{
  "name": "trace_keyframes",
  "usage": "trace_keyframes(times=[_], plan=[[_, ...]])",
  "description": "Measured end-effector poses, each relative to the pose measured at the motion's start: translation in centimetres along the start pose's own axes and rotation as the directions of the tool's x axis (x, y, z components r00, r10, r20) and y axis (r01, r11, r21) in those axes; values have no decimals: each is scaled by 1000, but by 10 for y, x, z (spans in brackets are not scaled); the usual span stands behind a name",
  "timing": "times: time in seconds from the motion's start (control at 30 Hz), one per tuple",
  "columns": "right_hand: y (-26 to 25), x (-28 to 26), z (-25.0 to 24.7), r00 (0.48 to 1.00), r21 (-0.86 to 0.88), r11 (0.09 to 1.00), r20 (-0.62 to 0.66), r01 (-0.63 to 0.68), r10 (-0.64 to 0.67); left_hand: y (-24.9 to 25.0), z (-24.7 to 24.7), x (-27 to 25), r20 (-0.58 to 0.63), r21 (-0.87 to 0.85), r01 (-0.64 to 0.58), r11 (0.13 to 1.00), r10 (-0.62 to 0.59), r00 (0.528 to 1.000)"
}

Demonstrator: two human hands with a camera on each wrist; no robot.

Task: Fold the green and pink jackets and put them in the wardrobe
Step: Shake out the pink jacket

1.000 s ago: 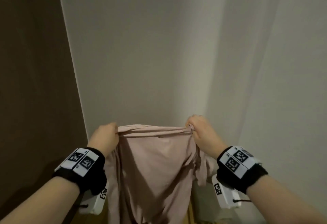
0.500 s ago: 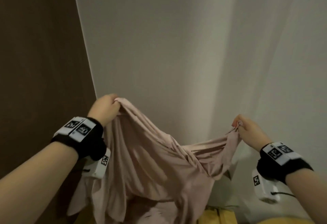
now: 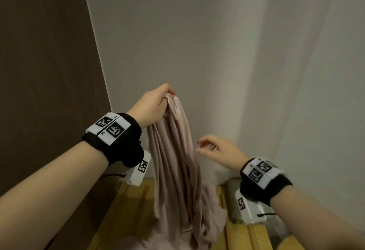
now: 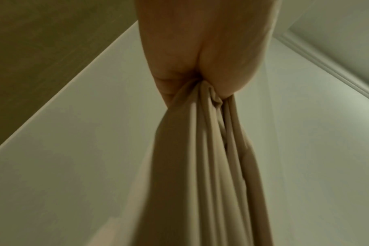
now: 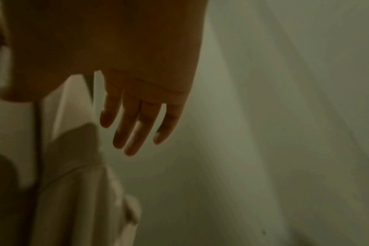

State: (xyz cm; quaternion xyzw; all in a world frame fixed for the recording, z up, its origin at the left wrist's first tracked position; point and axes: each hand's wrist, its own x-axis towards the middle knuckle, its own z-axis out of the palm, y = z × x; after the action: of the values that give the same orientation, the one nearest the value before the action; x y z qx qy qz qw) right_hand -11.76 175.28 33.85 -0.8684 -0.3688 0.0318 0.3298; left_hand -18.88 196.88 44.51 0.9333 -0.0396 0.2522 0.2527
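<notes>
The pink jacket hangs in long gathered folds in front of a pale wall. My left hand grips its bunched top edge, seen from below in the left wrist view as fabric squeezed in my left hand. The jacket's lower end piles on a yellow surface. My right hand hovers just right of the hanging cloth, fingers spread and holding nothing. In the right wrist view its straight fingers hang free beside the jacket. No green jacket is in view.
A dark brown panel stands at the left, pale walls meet in a corner ahead. A yellow wooden surface lies below. A grey cylindrical object stands by the corner, under my right wrist.
My right hand has let go of the jacket's corner and opened. The left hand moved right toward the centre, and the spread cloth has fallen into one hanging bundle.
</notes>
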Motion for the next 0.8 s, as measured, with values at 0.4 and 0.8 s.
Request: trace_keyframes(times=[0.4, 0.8], plan=[[10, 10, 43, 973, -302, 928, 11, -218, 232, -8, -9, -11, 59, -70, -72, 995, 76, 995], [-47, 34, -63, 922, 40, 994, -380, 98, -76, -24, 55, -67, 668, 5, -167, 986, 121, 734]])
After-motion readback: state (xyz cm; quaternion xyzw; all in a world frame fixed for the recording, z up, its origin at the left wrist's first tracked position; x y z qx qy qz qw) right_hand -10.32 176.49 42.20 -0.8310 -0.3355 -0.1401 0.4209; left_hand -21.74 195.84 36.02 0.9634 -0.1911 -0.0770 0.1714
